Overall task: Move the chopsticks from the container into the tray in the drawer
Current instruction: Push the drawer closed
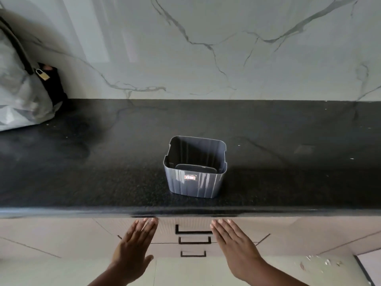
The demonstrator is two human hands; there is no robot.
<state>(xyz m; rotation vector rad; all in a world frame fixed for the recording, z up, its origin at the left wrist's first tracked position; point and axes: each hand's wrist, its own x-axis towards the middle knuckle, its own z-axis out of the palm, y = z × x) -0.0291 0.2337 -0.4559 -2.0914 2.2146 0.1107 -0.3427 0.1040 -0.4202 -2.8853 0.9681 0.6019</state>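
1. One grey container [194,176] stands upright on the black counter [103,172], near the front edge and about midway along the visible stretch. Its top is open, and a small red-and-white label sits on the wall facing the camera.
2. The inside of the container shows only dark walls and a flat dark floor; no chopsticks can be seen in it or anywhere else in view.
3. Three drawer fronts are stacked below the counter's front edge, directly under the container. Each carries one dark bar handle: top handle [193,229], middle handle [194,240], bottom handle [193,254]. All three drawers look closed, so the tray cannot be seen.
4. Two hands are in view, both flat with fingers straight and close together, holding nothing.
5. The left hand [132,247] is spread out to the left of the handles, fingertips reaching up to the underside of the counter's front edge; whether they touch the drawer front I cannot tell.
6. The right hand [235,244] lies to the right of the handles, its fingertips right at the right end of the top handle; contact cannot be made out.
7. One grey bag [22,93] with a dark strap rests at the counter's far left corner against the marble wall [206,48]. One small brass padlock [42,74] hangs from it.
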